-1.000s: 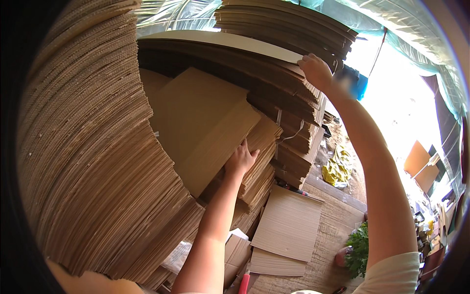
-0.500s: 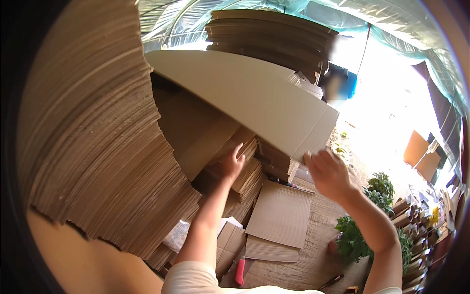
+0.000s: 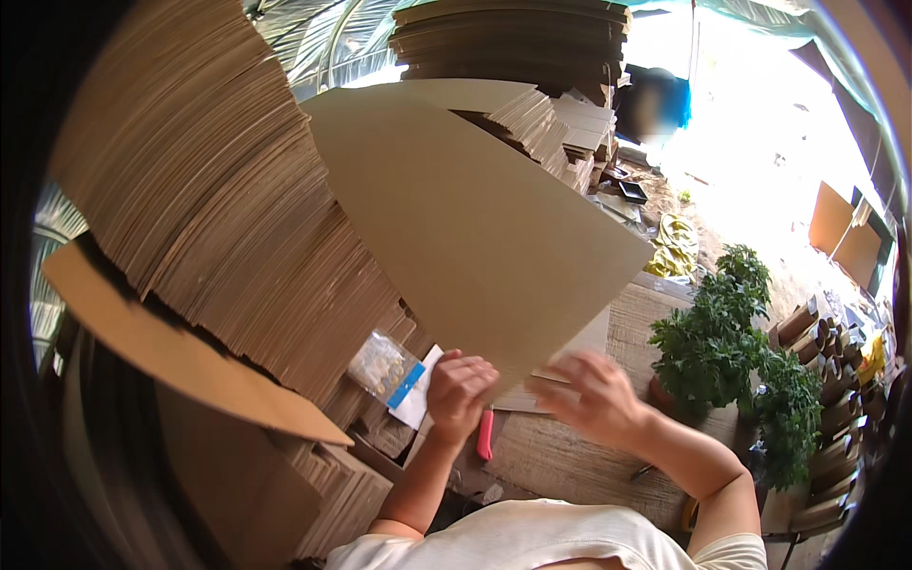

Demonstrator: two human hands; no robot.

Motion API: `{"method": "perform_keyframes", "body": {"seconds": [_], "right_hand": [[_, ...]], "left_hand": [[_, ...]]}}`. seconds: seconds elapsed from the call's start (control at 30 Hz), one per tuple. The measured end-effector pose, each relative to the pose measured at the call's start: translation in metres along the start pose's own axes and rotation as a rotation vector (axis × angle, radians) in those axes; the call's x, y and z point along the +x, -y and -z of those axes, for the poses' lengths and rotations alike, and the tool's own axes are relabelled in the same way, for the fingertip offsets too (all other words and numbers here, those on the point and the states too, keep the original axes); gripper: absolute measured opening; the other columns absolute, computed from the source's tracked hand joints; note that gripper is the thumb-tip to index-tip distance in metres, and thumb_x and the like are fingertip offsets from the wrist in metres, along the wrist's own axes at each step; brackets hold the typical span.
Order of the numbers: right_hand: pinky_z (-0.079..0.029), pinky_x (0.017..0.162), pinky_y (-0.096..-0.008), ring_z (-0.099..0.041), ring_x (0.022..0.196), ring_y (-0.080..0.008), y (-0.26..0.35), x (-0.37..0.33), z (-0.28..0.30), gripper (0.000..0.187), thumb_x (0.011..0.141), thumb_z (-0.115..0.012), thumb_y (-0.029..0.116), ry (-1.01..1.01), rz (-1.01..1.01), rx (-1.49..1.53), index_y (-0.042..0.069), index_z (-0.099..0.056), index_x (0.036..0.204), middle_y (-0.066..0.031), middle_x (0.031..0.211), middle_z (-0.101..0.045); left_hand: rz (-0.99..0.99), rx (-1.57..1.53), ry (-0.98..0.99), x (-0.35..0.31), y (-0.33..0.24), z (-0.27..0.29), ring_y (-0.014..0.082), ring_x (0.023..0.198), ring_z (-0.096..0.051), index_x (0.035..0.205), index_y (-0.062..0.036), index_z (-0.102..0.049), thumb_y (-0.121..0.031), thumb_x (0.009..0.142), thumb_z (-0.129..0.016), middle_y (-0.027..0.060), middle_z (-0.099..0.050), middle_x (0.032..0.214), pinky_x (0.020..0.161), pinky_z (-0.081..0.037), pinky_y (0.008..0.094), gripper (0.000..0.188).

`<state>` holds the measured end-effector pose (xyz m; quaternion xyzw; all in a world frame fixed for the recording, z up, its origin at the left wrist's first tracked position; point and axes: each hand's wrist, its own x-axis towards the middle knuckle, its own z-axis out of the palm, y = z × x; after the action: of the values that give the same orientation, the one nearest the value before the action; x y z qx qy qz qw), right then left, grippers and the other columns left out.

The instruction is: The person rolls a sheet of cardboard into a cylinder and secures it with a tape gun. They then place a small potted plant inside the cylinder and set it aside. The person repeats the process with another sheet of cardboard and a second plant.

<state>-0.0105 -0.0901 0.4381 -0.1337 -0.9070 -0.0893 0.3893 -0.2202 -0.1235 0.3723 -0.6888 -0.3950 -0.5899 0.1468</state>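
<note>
A large tan cardboard sheet [image 3: 475, 223] stretches away from me, its near end narrowing between my hands. My left hand [image 3: 463, 397] is closed on the sheet's near edge, fingers curled over it. Beside that edge, a little to the right, is my right hand [image 3: 598, 394], blurred by motion, with its fingers apart and pointing left; no grip on the sheet shows. On the left, a tall stack of cardboard sheets [image 3: 228, 209] leans next to the held sheet. The sheet hides much of the work surface under it.
A wooden table [image 3: 551, 456] lies below, with a pink-handled knife [image 3: 485, 435] and a clear packet with a blue strip [image 3: 388, 369]. Green leafy plants [image 3: 708, 351] stand at the right, near rolled cardboard tubes [image 3: 826, 408]. More stacked cardboard [image 3: 508, 43] is at the back.
The sheet has swung round and come nearer, its broad face now showing. My left hand has moved down to its near edge; my right hand has left the right corner and come lower.
</note>
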Motion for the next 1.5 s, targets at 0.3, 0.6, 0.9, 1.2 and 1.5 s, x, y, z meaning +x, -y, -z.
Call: {"method": "perform_keyframes", "body": {"seconds": [0.3, 0.6, 0.9, 1.2, 1.5], "right_hand": [[-0.046, 0.063, -0.029, -0.056, 0.071, -0.0153, -0.052, -0.028, 0.037, 0.013, 0.07, -0.063, 0.016, -0.066, 0.158, -0.19, 0.013, -0.053, 0.077, -0.0006, 0.074, -0.051], [-0.048, 0.056, -0.0325, -0.06, 0.068, -0.0192, 0.066, -0.052, 0.002, 0.021, 0.081, -0.059, 0.029, 0.203, 0.007, 0.083, 0.01, -0.054, 0.073, -0.0036, 0.07, -0.056], [-0.05, 0.065, -0.0359, -0.063, 0.07, -0.0256, 0.079, -0.041, 0.009, 0.032, 0.077, -0.065, 0.038, 0.695, -0.431, 0.534, 0.01, -0.062, 0.094, -0.0109, 0.076, -0.064], [-0.039, 0.085, -0.0362, -0.051, 0.095, -0.0283, 0.066, -0.079, 0.101, 0.031, 0.072, -0.064, 0.006, -0.596, -0.522, 0.094, 0.001, -0.055, 0.102, -0.016, 0.103, -0.053], [-0.046, 0.072, -0.0343, -0.054, 0.084, -0.0299, 0.09, -0.119, 0.089, 0.023, 0.068, -0.059, -0.003, -0.464, -0.747, 0.366, 0.001, -0.058, 0.09, -0.0154, 0.091, -0.053]], "left_hand": [[0.296, -0.194, -0.126, -0.032, -0.079, 0.031, 0.0201, 0.082, -0.06, 0.088, -0.0043, -0.056, -0.013, 0.075, -0.071, 0.008, -0.063, 0.086, 0.086, -0.044, 0.0386, 0.022], [0.142, 0.979, 0.033, -0.063, -0.167, 0.071, 0.0281, 0.105, -0.044, 0.115, -0.0058, -0.049, -0.022, 0.084, -0.061, 0.0103, -0.045, 0.114, 0.096, -0.027, 0.0497, 0.036], [0.067, 0.829, 0.562, -0.075, -0.151, 0.081, 0.02, 0.083, -0.052, 0.112, -0.0123, -0.052, -0.012, 0.065, -0.067, 0.0028, -0.051, 0.088, 0.079, -0.04, 0.0371, 0.049], [0.299, 0.623, 0.265, -0.039, -0.129, 0.108, 0.0273, 0.077, -0.057, 0.098, -0.0117, -0.056, -0.01, 0.06, -0.07, 0.005, -0.06, 0.084, 0.071, -0.045, 0.0388, 0.041], [0.656, 0.28, 0.039, 0.07, -0.125, 0.174, 0.0168, 0.085, -0.058, 0.101, 0.0014, -0.057, -0.004, 0.07, -0.073, 0.0086, -0.062, 0.092, 0.077, -0.046, 0.0283, 0.035]]}}
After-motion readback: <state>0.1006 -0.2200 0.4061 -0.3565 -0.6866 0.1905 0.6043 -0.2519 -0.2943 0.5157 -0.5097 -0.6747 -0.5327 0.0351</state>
